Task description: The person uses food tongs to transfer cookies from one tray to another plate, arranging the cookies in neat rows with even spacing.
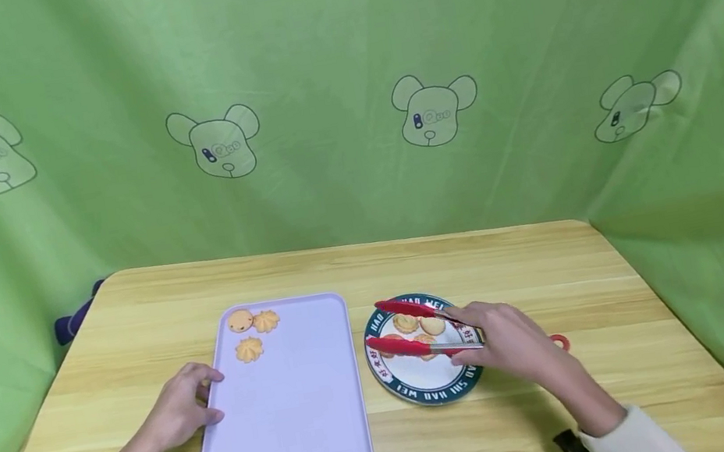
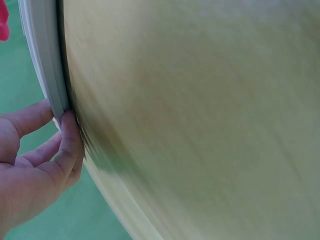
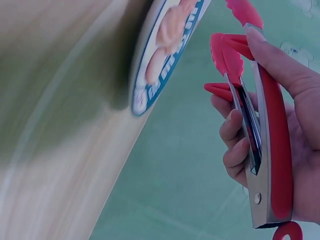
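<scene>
My left hand pinches the left rim of a lilac tray, thumb on one side and fingertips on the other, as the left wrist view shows at the tray rim. Three cookies lie at the tray's far left corner: a round cookie and two flower-shaped ones, one the ridged cookie. In my right hand are red-tipped metal tongs, their arms spread apart. The tips stand over a plate with a green lettered rim. Several cookies lie on it, partly hidden by the tongs; nothing is between the tips.
Both tray and plate stand on a wooden table, with a strip of tabletop between them. Behind the table hangs a green curtain with printed bear heads. A dark purple object pokes out past the table's left edge.
</scene>
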`<state>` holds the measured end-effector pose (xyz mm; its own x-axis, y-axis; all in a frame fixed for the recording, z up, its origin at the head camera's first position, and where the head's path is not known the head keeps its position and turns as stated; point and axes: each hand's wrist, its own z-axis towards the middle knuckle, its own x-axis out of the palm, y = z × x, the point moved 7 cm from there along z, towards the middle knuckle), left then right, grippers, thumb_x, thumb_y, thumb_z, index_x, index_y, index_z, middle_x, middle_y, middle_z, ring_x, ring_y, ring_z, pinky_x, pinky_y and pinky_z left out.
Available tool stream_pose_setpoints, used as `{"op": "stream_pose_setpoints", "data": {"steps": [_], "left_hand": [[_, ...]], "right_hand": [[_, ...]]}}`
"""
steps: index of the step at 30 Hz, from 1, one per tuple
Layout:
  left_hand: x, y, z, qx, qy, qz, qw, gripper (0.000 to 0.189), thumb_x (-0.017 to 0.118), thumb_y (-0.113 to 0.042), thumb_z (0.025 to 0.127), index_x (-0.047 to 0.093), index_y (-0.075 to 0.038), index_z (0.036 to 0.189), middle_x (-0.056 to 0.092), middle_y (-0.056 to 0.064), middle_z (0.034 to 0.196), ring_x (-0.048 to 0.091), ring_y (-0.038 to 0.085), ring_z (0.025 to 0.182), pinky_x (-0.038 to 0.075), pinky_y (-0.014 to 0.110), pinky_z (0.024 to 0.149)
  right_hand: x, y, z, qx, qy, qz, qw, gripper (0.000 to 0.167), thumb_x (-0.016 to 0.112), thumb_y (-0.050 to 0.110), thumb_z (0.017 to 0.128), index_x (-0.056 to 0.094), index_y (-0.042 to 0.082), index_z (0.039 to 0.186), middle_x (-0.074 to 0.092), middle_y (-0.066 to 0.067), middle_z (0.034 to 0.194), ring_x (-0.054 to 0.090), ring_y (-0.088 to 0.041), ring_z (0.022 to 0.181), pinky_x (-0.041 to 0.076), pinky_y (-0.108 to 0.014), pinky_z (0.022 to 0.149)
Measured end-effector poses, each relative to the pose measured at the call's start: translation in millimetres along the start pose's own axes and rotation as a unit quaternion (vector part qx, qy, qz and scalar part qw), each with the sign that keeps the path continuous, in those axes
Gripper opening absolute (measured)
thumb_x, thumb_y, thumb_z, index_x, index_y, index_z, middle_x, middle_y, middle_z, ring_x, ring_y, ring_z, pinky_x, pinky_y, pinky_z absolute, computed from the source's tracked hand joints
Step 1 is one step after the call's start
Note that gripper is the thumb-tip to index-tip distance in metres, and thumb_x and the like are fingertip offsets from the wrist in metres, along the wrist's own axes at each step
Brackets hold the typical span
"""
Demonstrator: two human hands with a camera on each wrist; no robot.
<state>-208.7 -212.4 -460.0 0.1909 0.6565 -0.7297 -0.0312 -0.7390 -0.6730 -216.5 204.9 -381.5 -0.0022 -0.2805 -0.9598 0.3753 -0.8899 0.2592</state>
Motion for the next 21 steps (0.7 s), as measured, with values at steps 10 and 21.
{"op": "stream_pose_setpoints", "data": {"steps": [10, 21], "left_hand": [[-0.2, 0.8, 0.5, 0.001, -0.003, -0.003, 1.0000, 0.050, 0.077, 0.005, 0.065, 0.059, 0.008, 0.112, 0.056, 0.019, 0.109, 0.058, 0.021, 0.085, 0.053, 0.023, 0.060], [0.1, 1.3, -0.4, 0.001, -0.006, -0.003, 1.0000, 0.050, 0.077, 0.005, 0.065, 0.059, 0.008, 0.111, 0.056, 0.019, 0.110, 0.058, 0.021, 0.085, 0.053, 0.022, 0.061]], "right_hand": [[28.4, 43.6, 41.7, 0.003, 0.043, 0.033, 0.9985, 0.072, 0.083, 0.041, 0.068, 0.059, 0.012, 0.129, 0.063, -0.012, 0.126, 0.059, -0.030, 0.115, 0.051, -0.047, 0.094], [55.4, 81.6, 68.0, -0.010, 0.075, 0.051, 0.9958, 0.077, 0.082, 0.043, 0.068, 0.055, 0.009, 0.132, 0.066, -0.010, 0.114, 0.052, -0.016, 0.083, 0.049, -0.028, 0.069]]}}
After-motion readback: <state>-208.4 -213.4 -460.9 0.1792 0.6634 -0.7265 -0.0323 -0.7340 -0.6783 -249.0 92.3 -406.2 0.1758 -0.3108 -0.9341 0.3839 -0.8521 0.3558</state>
